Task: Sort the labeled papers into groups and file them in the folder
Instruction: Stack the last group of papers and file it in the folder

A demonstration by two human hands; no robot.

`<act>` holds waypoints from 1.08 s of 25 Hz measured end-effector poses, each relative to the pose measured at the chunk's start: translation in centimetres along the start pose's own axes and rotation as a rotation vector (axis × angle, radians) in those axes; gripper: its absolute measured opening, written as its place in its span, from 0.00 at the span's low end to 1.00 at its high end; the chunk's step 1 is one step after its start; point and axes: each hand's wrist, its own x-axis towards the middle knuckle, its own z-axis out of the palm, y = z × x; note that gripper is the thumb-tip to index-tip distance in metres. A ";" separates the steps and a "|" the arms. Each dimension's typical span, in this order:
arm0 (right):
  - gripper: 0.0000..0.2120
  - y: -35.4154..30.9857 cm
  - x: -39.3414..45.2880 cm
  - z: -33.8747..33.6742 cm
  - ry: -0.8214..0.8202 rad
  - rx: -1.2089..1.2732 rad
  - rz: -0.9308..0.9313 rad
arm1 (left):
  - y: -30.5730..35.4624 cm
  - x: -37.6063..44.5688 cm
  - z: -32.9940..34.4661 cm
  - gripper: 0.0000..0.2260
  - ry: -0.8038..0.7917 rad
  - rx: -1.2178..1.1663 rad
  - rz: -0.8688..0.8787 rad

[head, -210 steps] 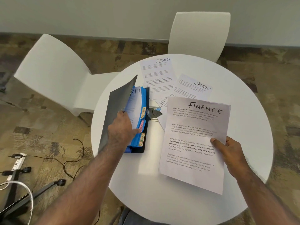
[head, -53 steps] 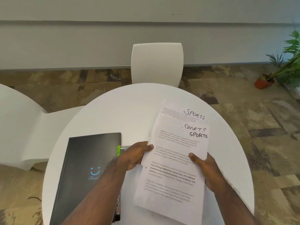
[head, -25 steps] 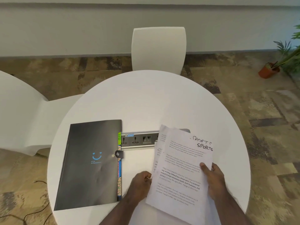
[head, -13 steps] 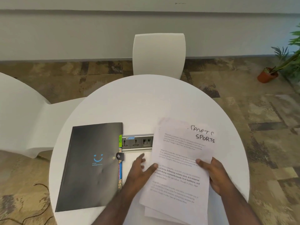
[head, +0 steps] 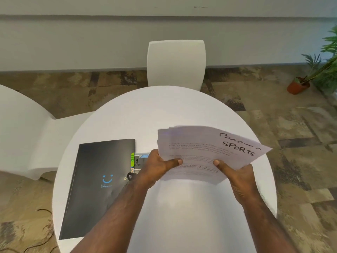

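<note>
A small stack of white sheets marked SPORTS [head: 204, 148] is held up above the round white table [head: 145, 117], tilted away from me. My left hand [head: 158, 167] grips its near left edge with the thumb on top. My right hand [head: 238, 174] grips the near right edge the same way. The black folder [head: 102, 183] with a blue smiley lies closed on the table's left side, with coloured tabs [head: 132, 159] sticking out of its right edge.
A socket panel [head: 141, 159] is set into the table between the folder and my left hand. White chairs stand at the back [head: 176, 63] and at the left [head: 23, 132]. A potted plant [head: 299, 84] is on the floor at the right.
The SPORTS sheets have come up off the table and tilted flatter. My left hand went from lying on the sheet's left side to gripping its edge.
</note>
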 end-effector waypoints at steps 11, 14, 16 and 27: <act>0.33 4.0 -0.9 -1.6 0.028 -0.098 0.074 | -1.8 -1.7 1.6 0.15 0.034 0.027 0.034; 0.20 3.8 -0.7 -1.8 -0.007 -0.066 0.053 | -1.7 -1.7 1.5 0.16 0.090 0.001 0.056; 0.16 4.2 -0.8 -1.6 -0.043 -0.095 0.076 | -2.0 -2.0 1.7 0.18 0.077 0.040 0.026; 0.33 4.0 -0.7 -3.8 -0.111 -0.239 0.233 | -7.4 -6.6 -9.0 0.14 0.835 0.615 -0.121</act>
